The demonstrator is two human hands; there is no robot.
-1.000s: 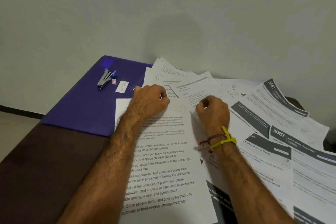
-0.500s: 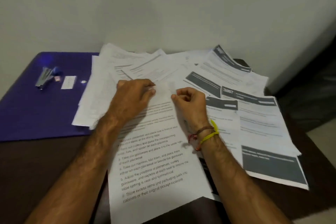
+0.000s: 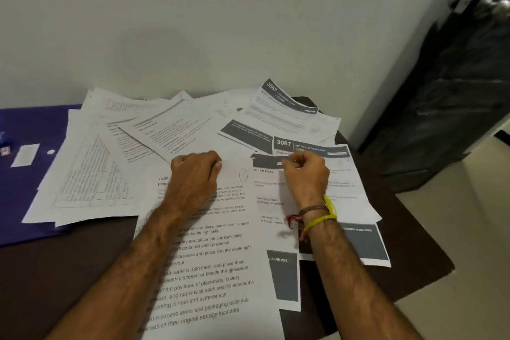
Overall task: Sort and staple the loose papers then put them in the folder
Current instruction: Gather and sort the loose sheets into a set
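My left hand point(image 3: 194, 174) rests knuckles-up on the top edge of the front sheet point(image 3: 212, 270), the big page of numbered instructions that runs from my hands down toward me; my fingers point(image 3: 214, 165) are curled under and pressed to the paper at its upper edge, though I cannot tell whether they pinch the sheet or only bear down on it. My right hand point(image 3: 305, 174) sits just to the right, fingers bent in tight with thumb and forefinger meeting at the top of the sheet headed with a dark grey band point(image 3: 269, 201), which lies partly under the front sheet and touches it along its left side; the grip looks like a pinch on that paper's upper edge. A yellow band point(image 3: 324, 215) and a brown and red thread point(image 3: 300, 215) circle my right wrist. The rest of the loose papers point(image 3: 176, 130) fan out behind both hands across the dark brown surface point(image 3: 69, 270), overlapping one another: a page with a ruled table point(image 3: 91, 179) to the left, text pages in the middle, and grey-headed pages marked 3667 point(image 3: 287, 103) and 3087 point(image 3: 309, 146) to the right. The purple folder point(image 3: 30, 188) lies flat at the left, its right side covered by the papers, with a small white label point(image 3: 25, 154) on it. A dark door point(image 3: 447, 91) stands at the far right.
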